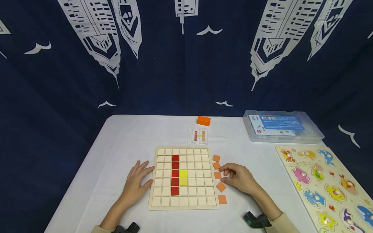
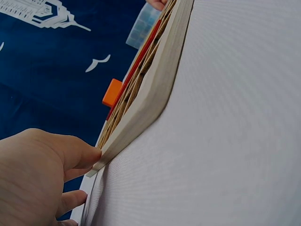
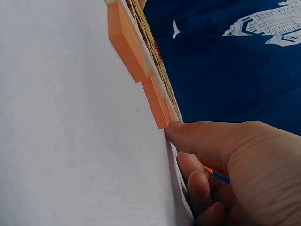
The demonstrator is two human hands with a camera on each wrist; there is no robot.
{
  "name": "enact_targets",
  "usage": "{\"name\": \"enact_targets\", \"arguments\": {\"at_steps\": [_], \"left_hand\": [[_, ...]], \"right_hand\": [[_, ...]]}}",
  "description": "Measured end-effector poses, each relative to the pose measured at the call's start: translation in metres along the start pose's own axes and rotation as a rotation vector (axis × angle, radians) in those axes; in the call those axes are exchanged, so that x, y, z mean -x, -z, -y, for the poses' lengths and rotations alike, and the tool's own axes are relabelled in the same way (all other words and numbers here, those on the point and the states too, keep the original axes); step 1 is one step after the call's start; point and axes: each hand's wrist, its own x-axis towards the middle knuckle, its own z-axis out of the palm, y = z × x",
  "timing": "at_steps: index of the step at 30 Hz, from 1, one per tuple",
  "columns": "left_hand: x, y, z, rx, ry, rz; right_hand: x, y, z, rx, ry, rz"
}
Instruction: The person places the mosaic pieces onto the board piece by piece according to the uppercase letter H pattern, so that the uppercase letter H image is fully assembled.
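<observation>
A wooden grid board (image 1: 201, 200) lies on the table, its cells holding a column of several red tiles (image 1: 175, 173) and two yellow tiles (image 1: 183, 182). My left hand (image 1: 135, 181) rests at the board's left edge, fingers spread, with thumb and forefinger at the rim. Along the right edge runs a row of several loose orange tiles (image 1: 222, 199). Beside them is my right hand (image 1: 240, 178), forefinger near the second tile and thumb at the third tile (image 1: 217, 175), the two tips apart. In the right wrist view, the thumb meets the end of an orange tile (image 3: 155, 101).
Behind the board lies a small pattern card (image 1: 198, 136), with an orange block (image 1: 203, 121) beyond it. A clear plastic box (image 1: 282, 127) stands at the back right. An animal knob puzzle (image 1: 326, 187) covers the table's right side.
</observation>
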Motion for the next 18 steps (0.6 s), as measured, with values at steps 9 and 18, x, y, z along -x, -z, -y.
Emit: {"name": "enact_targets", "arguments": {"at_steps": [9,18], "left_hand": [[-0.0004,0.0002,-0.0005,0.001,-0.007,-0.003],[0.0001,-0.0003,0.0004,-0.002,-0.003,-0.002]], "right_hand": [[0.0,0.0004,0.0004,-0.005,-0.005,0.0],[0.0003,0.0005,-0.0005,-0.019,-0.011,0.004]]}}
